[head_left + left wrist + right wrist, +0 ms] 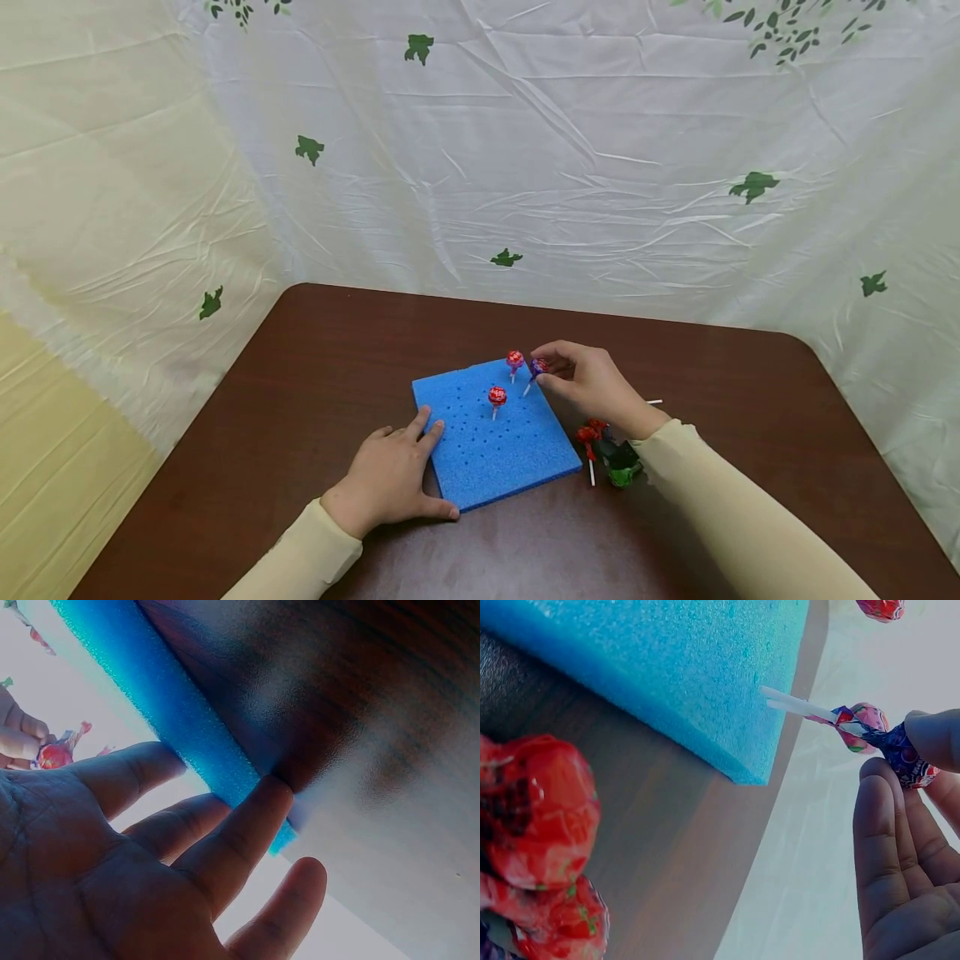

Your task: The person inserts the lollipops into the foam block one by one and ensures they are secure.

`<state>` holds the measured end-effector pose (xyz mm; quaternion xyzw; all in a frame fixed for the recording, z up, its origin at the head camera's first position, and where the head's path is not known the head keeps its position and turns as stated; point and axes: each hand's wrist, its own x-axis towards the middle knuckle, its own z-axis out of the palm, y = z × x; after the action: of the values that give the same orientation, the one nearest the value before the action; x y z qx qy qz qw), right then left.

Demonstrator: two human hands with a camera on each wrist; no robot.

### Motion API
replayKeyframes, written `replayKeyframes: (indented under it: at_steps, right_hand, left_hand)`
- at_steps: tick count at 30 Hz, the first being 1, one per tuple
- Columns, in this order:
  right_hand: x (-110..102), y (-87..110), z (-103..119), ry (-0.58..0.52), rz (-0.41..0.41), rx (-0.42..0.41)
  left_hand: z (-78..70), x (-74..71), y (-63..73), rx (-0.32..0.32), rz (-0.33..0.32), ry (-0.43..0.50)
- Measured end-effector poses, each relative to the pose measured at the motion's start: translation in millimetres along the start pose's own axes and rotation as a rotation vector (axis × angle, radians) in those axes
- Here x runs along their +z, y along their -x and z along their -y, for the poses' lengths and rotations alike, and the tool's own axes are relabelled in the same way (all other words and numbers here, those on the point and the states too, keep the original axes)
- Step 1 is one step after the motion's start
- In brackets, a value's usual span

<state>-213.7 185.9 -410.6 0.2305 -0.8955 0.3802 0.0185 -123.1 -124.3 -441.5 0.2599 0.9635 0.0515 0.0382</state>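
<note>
A blue foam board (487, 454) dotted with small holes lies on the table. Two red-wrapped lollipops stand in it on their sticks, one near the middle (497, 397) and one near the far edge (514, 359). My right hand (592, 387) pinches a purple-wrapped lollipop (911, 757) by its head between thumb and fingers, its white stick slanting down at the board's far right part. At the board's left side my left hand (397, 475) rests with fingers spread and fairly straight, fingertips against the foam edge (202, 735).
Right of the board, partly behind the right forearm, lies a loose bunch of lollipops, with red wrappers (590, 433) and a green one (624, 475). The brown table (360, 350) meets a white curtain (570, 208) with green leaf prints at the back.
</note>
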Motion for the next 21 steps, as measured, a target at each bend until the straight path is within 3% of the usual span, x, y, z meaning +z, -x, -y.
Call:
replayKeyframes:
  at_steps: [21]
  right_hand:
    - [4.1,-4.4,0.1,0.0,0.002,-0.003]
  left_hand:
    - [-1.0,-0.6,-2.8,-0.014,0.018,-0.007]
